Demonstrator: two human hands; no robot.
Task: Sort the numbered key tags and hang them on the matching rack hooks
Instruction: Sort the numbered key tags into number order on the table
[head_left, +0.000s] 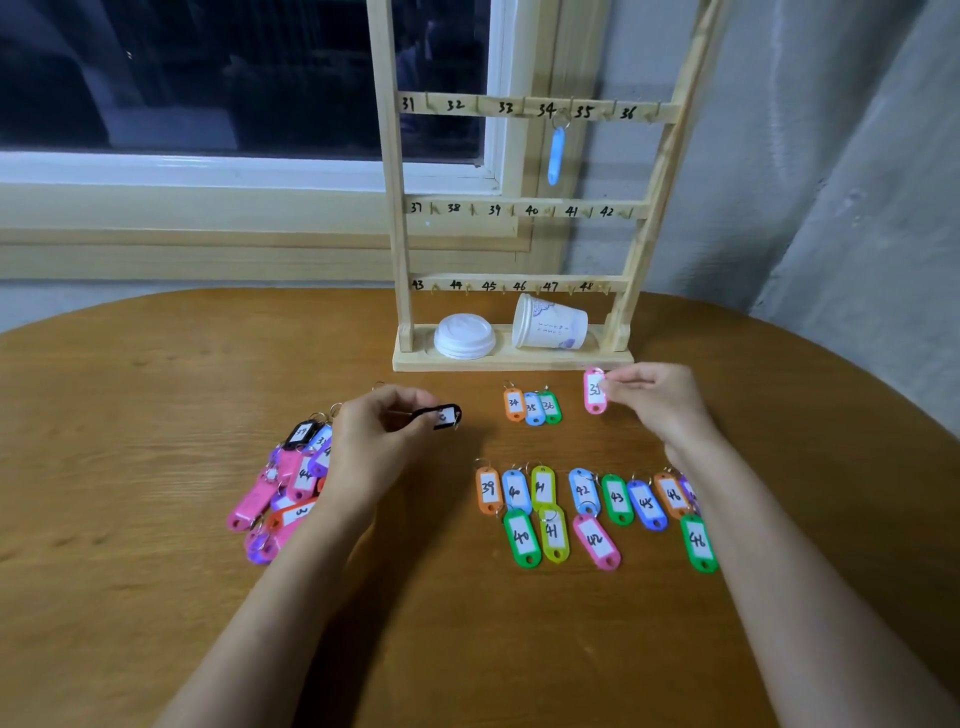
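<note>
Table (156, 467) was wood, visible grain, smooth satin sheen. Rack (511, 358) was pale unfinished wood, matt, numbers inked by hand. Key tags (519, 538) were glossy coloured plastic with white paper inserts, thin metal rings. Cup (550, 325) was paper, matt; lid (464, 335) white plastic. Wall (831, 156) was rough, grey.

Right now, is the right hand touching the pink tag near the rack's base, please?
Touching. The head view shows the right hand pinching the pink tag at its upper right edge.
</note>
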